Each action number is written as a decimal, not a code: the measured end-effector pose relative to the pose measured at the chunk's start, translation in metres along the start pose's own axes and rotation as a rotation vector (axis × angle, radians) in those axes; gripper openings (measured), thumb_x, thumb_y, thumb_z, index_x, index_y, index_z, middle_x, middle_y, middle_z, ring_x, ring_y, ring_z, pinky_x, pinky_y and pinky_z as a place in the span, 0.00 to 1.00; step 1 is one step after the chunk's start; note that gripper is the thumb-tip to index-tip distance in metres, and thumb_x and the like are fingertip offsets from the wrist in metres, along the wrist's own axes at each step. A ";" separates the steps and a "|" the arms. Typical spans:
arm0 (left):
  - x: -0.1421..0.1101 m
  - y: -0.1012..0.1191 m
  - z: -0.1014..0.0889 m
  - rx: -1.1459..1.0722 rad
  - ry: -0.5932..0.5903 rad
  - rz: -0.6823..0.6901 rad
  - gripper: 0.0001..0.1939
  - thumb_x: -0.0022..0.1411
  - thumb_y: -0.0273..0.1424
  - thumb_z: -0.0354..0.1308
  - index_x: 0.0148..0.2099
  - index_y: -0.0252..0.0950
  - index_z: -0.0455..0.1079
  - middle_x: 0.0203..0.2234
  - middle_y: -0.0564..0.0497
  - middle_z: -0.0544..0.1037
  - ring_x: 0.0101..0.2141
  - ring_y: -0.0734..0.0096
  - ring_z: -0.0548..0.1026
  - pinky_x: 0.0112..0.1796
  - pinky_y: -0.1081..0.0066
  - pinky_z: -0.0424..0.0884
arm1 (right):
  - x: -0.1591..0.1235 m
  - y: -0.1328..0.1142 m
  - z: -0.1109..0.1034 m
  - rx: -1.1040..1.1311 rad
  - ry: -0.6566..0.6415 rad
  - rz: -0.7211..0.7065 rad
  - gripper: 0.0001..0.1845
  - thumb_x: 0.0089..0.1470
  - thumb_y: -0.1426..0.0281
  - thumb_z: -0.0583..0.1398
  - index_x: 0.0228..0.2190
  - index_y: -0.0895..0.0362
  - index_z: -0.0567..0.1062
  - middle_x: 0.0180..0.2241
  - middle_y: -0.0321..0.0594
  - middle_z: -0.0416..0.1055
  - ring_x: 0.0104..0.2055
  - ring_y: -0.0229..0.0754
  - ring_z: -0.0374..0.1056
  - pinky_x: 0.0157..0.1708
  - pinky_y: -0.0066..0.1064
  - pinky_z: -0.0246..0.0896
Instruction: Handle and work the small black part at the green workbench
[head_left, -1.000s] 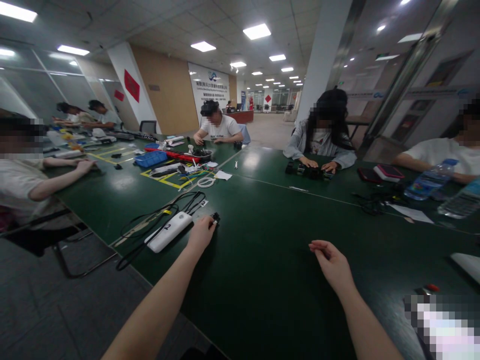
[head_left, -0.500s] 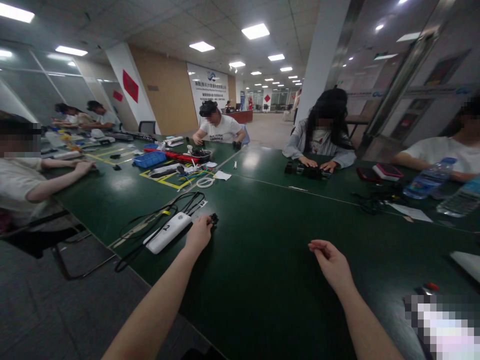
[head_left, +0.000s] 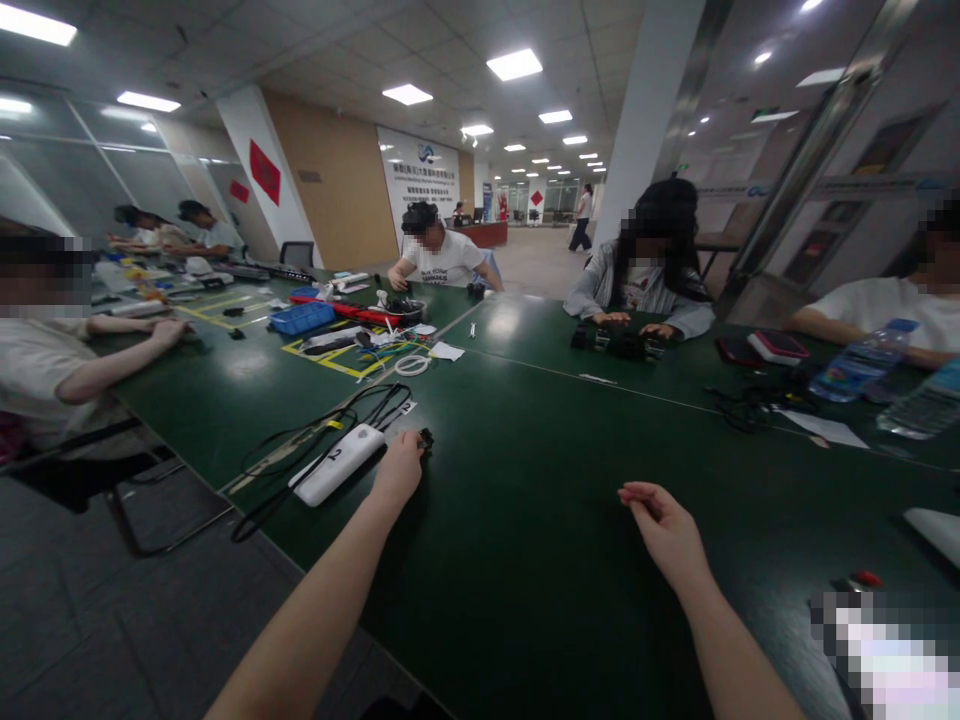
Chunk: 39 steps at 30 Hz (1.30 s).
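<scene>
My left hand [head_left: 399, 468] rests on the green table with its fingers closed on a small black part [head_left: 426, 440]. Most of that part is hidden behind the fingers, so its kind cannot be made out. Just left of this hand lies a white power bank [head_left: 337, 464] marked with a 2, black cables looped beside it. Farther right, my right hand [head_left: 664, 530] lies on its side on the tabletop. Its fingers are curled together, and nothing shows in them.
A blue basket [head_left: 301, 319], coloured wires and a white cable coil [head_left: 412, 366] lie beyond the left hand. Water bottles [head_left: 862, 360] and black cables are at the right. A blurred-out device [head_left: 892, 650] sits at the near right. Several people sit around the table.
My hands stay almost where they were. Across the table, a person's hands have lifted slightly from black items. A walking person has come into view in the background.
</scene>
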<state>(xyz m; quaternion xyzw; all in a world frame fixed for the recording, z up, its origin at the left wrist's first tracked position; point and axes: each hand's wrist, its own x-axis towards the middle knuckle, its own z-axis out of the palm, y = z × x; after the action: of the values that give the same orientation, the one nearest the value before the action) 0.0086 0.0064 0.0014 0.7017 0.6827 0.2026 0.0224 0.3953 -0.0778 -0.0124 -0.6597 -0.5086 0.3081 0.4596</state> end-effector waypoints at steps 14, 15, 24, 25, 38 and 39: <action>-0.007 0.013 -0.014 0.100 -0.044 -0.080 0.08 0.58 0.24 0.44 0.42 0.31 0.59 0.46 0.39 0.62 0.47 0.61 0.64 0.43 0.66 0.63 | 0.002 0.003 0.000 0.023 0.020 0.004 0.14 0.43 0.67 0.57 0.35 0.54 0.72 0.34 0.39 0.74 0.40 0.47 0.69 0.41 0.41 0.63; -0.008 0.013 -0.015 0.108 -0.057 -0.098 0.08 0.59 0.25 0.44 0.41 0.32 0.59 0.44 0.40 0.64 0.45 0.61 0.66 0.41 0.66 0.64 | 0.002 0.002 0.001 0.021 0.022 0.003 0.13 0.43 0.67 0.57 0.35 0.54 0.72 0.35 0.40 0.74 0.41 0.48 0.69 0.41 0.41 0.63; -0.009 0.012 -0.017 -0.125 -0.104 -0.161 0.10 0.58 0.35 0.47 0.39 0.36 0.64 0.35 0.47 0.72 0.36 0.65 0.71 0.36 0.68 0.64 | -0.001 -0.005 0.000 -0.023 0.010 0.029 0.13 0.44 0.68 0.55 0.35 0.54 0.71 0.36 0.40 0.73 0.41 0.48 0.68 0.41 0.43 0.63; -0.008 0.009 -0.015 -0.170 -0.094 -0.163 0.10 0.58 0.35 0.48 0.39 0.36 0.65 0.36 0.47 0.72 0.37 0.65 0.70 0.37 0.69 0.64 | -0.001 -0.005 0.000 -0.025 0.014 0.026 0.13 0.44 0.68 0.55 0.35 0.54 0.71 0.36 0.40 0.73 0.41 0.48 0.68 0.41 0.43 0.63; -0.002 -0.007 -0.002 -0.425 -0.090 -0.180 0.11 0.56 0.35 0.49 0.39 0.36 0.66 0.31 0.49 0.73 0.33 0.68 0.71 0.35 0.70 0.64 | 0.006 0.010 0.000 -0.029 0.004 -0.001 0.15 0.43 0.66 0.57 0.36 0.54 0.71 0.35 0.40 0.73 0.41 0.48 0.68 0.41 0.42 0.63; -0.002 -0.006 -0.003 -0.429 -0.092 -0.185 0.11 0.56 0.34 0.49 0.39 0.36 0.66 0.31 0.49 0.73 0.33 0.68 0.71 0.35 0.70 0.64 | 0.006 0.010 0.000 -0.035 0.001 0.003 0.15 0.43 0.66 0.57 0.37 0.54 0.71 0.36 0.40 0.73 0.41 0.48 0.68 0.41 0.42 0.63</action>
<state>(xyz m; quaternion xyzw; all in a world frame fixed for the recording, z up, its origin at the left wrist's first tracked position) 0.0019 0.0043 0.0013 0.6237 0.6837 0.3079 0.2207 0.4012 -0.0725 -0.0212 -0.6685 -0.5129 0.2994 0.4476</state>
